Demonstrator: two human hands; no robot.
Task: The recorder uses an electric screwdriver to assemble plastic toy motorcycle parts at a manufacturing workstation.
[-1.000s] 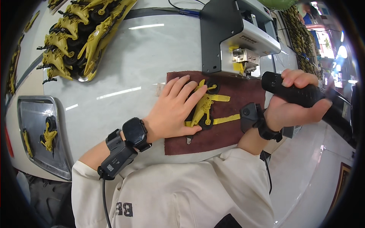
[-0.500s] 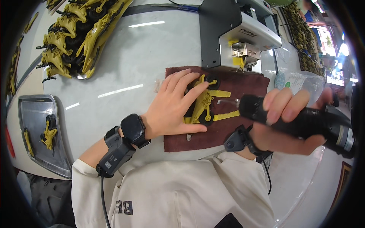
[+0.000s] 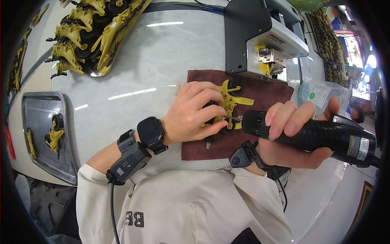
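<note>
A yellow toy motorcycle (image 3: 229, 105) with black wheels lies on a maroon cloth (image 3: 195, 152), partly hidden under my left hand (image 3: 191, 112). That hand's fingers are curled over its left side, with fingertips pressed on it. My right hand (image 3: 278, 154) is wrapped round a black electric screwdriver (image 3: 321, 136), held almost level and pointing left. Its thin bit meets the lower part of the toy; I cannot make out whether a screw sits at the tip.
Just behind the cloth stands a grey and black screw feeder (image 3: 280, 44). A metal tray (image 3: 68, 162) with yellow parts is at the left. More yellow toy pieces (image 3: 73, 36) fill a tray at the far left. A clear plastic bag (image 3: 325, 95) lies at the right.
The screwdriver has moved left, bringing its bit onto the toy. My left hand's spread fingers have curled in over the toy. The whole view has shifted slightly.
</note>
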